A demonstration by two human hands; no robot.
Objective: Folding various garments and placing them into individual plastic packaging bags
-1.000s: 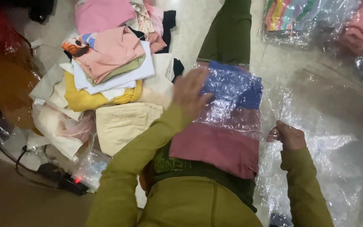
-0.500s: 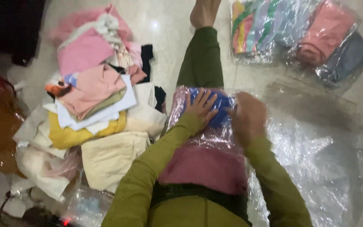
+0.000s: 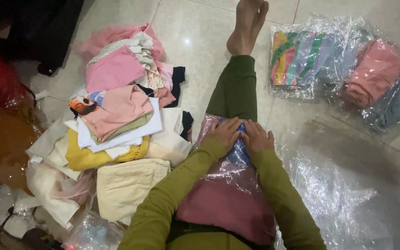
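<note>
- A red and orange bag point(image 3: 1, 125) sits at the far left edge, beside a dark cable point(image 3: 5, 227) on the floor.
- A loose pile of folded clothes point(image 3: 116, 125) in pink, white, yellow and cream lies on the tiled floor point(image 3: 200, 28), left of the person's leg.
- The left hand point(image 3: 224, 133) lies palm down, fingers spread, pressing flat on the clear plastic bag point(image 3: 230, 185); it grips nothing.
- That bag rests on the person's lap and thigh. It holds a blue garment point(image 3: 238, 153) at the far end and a pink garment point(image 3: 225, 208) nearer the body. Its long axis runs along the leg, pointing away towards the bare foot point(image 3: 246, 28).
- The right hand point(image 3: 257, 138) presses flat just beside the left, touching it, also grasping nothing.
- Empty clear plastic sheets point(image 3: 348, 199) lie crumpled on the floor to the right.
- Two packed bags point(image 3: 343, 65) of clothes lie at the upper right.
</note>
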